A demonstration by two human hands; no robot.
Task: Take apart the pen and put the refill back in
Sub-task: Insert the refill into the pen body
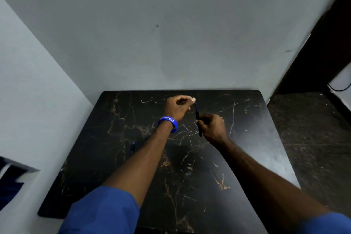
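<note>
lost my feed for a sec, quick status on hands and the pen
Left hand pinching blue refill top. Right hand gripping black barrel, refill partly inside. Small blue pen part lying on table, clear of hands.

I am seeing both hands hovering above the counter [247,138], the left hand [176,107] sitting behind and left of the right hand [213,127].

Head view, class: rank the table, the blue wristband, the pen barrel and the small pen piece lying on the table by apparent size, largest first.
1. table
2. blue wristband
3. pen barrel, partly hidden by the right hand, so unsure against the wristband
4. small pen piece
</note>
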